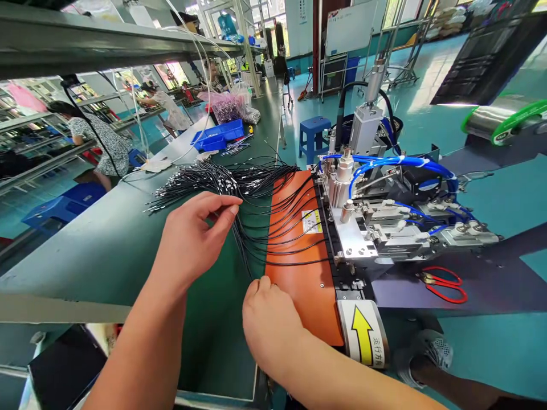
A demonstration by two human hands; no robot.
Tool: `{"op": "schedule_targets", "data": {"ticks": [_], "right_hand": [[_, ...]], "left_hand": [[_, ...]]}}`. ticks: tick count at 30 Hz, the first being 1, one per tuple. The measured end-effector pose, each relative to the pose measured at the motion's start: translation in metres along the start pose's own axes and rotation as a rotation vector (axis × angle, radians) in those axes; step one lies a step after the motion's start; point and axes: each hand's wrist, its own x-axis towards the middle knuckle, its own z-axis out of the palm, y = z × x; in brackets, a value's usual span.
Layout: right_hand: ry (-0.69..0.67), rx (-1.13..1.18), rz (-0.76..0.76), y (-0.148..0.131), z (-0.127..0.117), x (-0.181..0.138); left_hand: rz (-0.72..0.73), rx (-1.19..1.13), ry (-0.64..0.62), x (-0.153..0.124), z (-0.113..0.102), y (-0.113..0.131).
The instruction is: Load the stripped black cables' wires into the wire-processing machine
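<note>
A large bundle of thin black cables with pale tips lies across the green bench top. Several of its strands cross an orange plate and run into the edge of a metal machine. My left hand is in front of the bundle, thumb and index finger pinched at a black cable. Lower down, beside the plate's left edge, my right hand is closed with its fingers curled under. Black cable leads down to it; the fingertips are hidden.
Red-handled scissors lie on the machine's dark base. A yellow arrow label marks its near end. Blue bins stand farther along the bench, and a shelf overhangs the left. Other people sit beyond; a foot shows lower right.
</note>
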Motion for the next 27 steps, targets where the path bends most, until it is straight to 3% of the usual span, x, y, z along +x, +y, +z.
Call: {"op": "schedule_targets", "data": {"ticks": [5, 9, 13, 15, 19, 24, 27], "right_hand": [[0.039, 0.163, 0.160, 0.032, -0.018, -0.007], [0.110, 0.299, 0.266, 0.052, -0.025, -0.014], [0.188, 0.409, 0.287, 0.059, -0.027, -0.015], [0.221, 0.449, 0.287, 0.060, -0.029, -0.015], [0.241, 0.507, 0.272, 0.065, -0.033, -0.022], [0.230, 0.661, 0.220, 0.080, -0.034, -0.059], [0.225, 0.779, 0.243, 0.097, -0.035, -0.088]], "left_hand": [[-0.027, 0.046, -0.065, 0.007, -0.007, -0.017], [0.099, 0.132, -0.363, 0.014, 0.002, -0.040], [0.284, 0.119, -0.705, 0.016, 0.025, -0.052], [0.297, 0.125, -0.798, 0.017, 0.035, -0.054], [0.270, 0.172, -0.793, 0.020, 0.043, -0.052], [0.451, 0.090, -0.575, 0.014, 0.042, -0.029], [0.578, -0.127, -0.658, -0.007, 0.058, 0.002]]}}
